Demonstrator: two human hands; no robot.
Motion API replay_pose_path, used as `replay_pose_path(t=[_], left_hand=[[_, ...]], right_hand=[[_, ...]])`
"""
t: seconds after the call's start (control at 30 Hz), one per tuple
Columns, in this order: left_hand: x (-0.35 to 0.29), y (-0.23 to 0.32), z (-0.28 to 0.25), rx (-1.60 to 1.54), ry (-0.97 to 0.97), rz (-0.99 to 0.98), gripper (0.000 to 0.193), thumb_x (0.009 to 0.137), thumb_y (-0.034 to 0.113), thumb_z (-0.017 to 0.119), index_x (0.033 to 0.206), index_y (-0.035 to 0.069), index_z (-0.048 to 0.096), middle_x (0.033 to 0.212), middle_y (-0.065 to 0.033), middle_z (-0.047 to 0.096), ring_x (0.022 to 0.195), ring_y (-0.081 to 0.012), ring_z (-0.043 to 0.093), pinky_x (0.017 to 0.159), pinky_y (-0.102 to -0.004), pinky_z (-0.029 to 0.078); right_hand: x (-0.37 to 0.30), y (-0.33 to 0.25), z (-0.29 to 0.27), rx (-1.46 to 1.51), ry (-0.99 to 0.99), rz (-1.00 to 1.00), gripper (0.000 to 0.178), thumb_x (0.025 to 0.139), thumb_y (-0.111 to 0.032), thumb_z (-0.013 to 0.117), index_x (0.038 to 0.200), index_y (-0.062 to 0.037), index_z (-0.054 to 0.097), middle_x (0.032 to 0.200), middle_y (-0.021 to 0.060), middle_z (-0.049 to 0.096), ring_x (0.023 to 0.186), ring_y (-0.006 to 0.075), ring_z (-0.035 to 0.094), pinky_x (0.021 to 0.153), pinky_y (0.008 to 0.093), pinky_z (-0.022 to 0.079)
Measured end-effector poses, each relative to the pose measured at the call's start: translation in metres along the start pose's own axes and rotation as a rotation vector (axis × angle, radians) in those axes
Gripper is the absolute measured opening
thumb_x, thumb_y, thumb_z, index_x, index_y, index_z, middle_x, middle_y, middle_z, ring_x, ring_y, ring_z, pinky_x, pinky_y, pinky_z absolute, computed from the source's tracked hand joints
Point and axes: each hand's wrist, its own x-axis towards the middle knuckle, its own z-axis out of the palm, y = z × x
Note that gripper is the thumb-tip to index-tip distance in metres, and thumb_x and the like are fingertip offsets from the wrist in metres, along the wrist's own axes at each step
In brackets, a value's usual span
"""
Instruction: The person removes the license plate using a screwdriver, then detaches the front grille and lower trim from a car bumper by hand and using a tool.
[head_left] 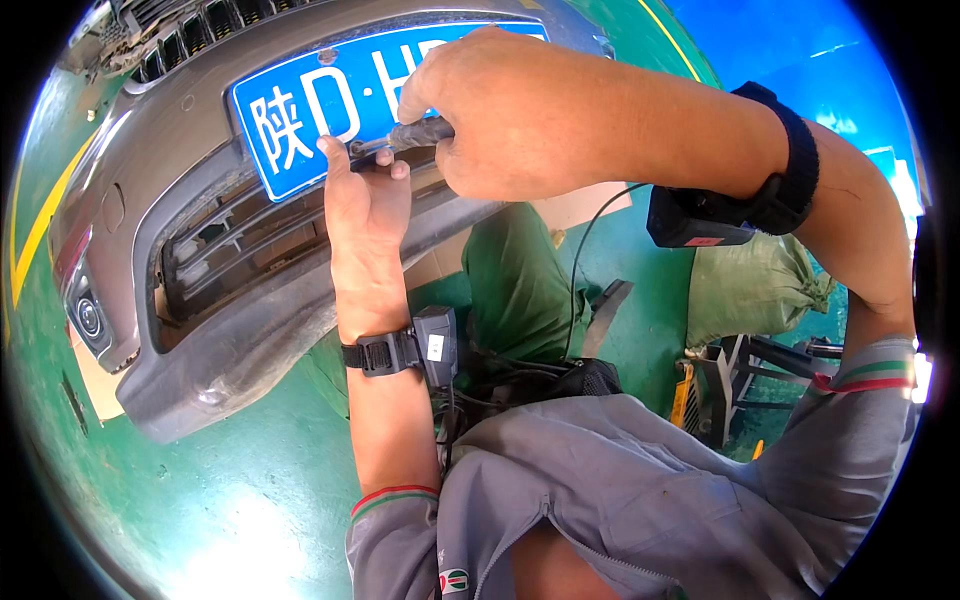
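A screwdriver (420, 133) with a dark, worn handle lies level across the lower edge of a blue licence plate (300, 92). Wrapped round its handle is my right hand (500, 110), which comes in from the right and covers part of the plate. My left hand (368, 205) reaches up from below, palm up, with thumb and fingertips closed around the metal shaft near the tip. What the tip meets is too small to make out. The plate sits on a grey-brown car bumper (190, 120), just above its lower grille (230, 250).
The bumper, with a round fog lamp (88, 316) at its left end, rests over cardboard (98, 385) on the green floor (200, 500). A black cable (578, 250) hangs beside my green-trousered leg (515, 285). At right are a green sack (750, 290) and a dark metal frame (735, 385).
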Motion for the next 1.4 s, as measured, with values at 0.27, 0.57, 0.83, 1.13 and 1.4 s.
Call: replay_pose_path(t=[0.27,0.57,0.83,1.13,1.4], left_hand=[[0.001,-0.006,0.005,0.077,-0.112,0.091,0.04,0.109,0.048,0.039,0.124,0.015,0.053,0.098,-0.0024,0.058,0.074,-0.0156,0.045,0.066,-0.0322,0.039],[0.029,0.006,-0.04,-0.243,-0.992,-0.125,0.043,0.11,0.04,0.035,0.137,0.011,0.05,0.131,-0.0071,0.061,0.121,-0.0241,0.058,0.105,-0.0435,0.049],[-0.004,-0.002,0.01,-0.01,0.024,0.045,0.043,0.109,0.047,0.037,0.13,0.012,0.052,0.116,-0.0059,0.057,0.099,-0.0208,0.049,0.088,-0.0384,0.04],[-0.016,-0.012,0.02,-0.029,-0.236,-0.016,0.063,0.108,0.053,0.029,0.149,0.005,0.037,0.15,-0.0144,0.045,0.134,-0.031,0.046,0.114,-0.0453,0.035],[-0.001,0.001,0.006,-0.04,0.0,0.051,0.04,0.108,0.049,0.038,0.124,0.016,0.055,0.1,0.0003,0.058,0.074,-0.0149,0.044,0.064,-0.0324,0.038]], right_hand=[[0.026,0.012,0.024,-0.111,0.261,-0.223,0.021,0.078,-0.009,0.061,0.091,0.0018,0.074,0.088,0.0224,0.069,0.08,0.0364,0.068,0.072,0.0458,0.054],[0.057,0.061,0.032,-0.193,0.458,-0.907,0.019,0.09,-0.015,0.06,0.086,-0.0018,0.072,0.074,0.0154,0.07,0.068,0.0292,0.067,0.059,0.0415,0.053],[0.02,0.001,0.001,-0.153,0.029,-0.102,0.023,0.083,-0.013,0.061,0.1,-0.0008,0.071,0.096,0.0193,0.071,0.087,0.0318,0.07,0.075,0.0423,0.056],[0.007,0.002,0.024,-0.41,0.172,-0.42,0.015,0.071,-0.005,0.066,0.084,-0.0018,0.073,0.074,0.0176,0.067,0.075,0.0336,0.07,0.066,0.0452,0.057],[0.016,-0.024,-0.036,-0.132,-0.305,0.078,0.023,0.09,-0.019,0.068,0.11,-0.0066,0.069,0.115,0.0106,0.069,0.101,0.0202,0.065,0.076,0.0368,0.053]])
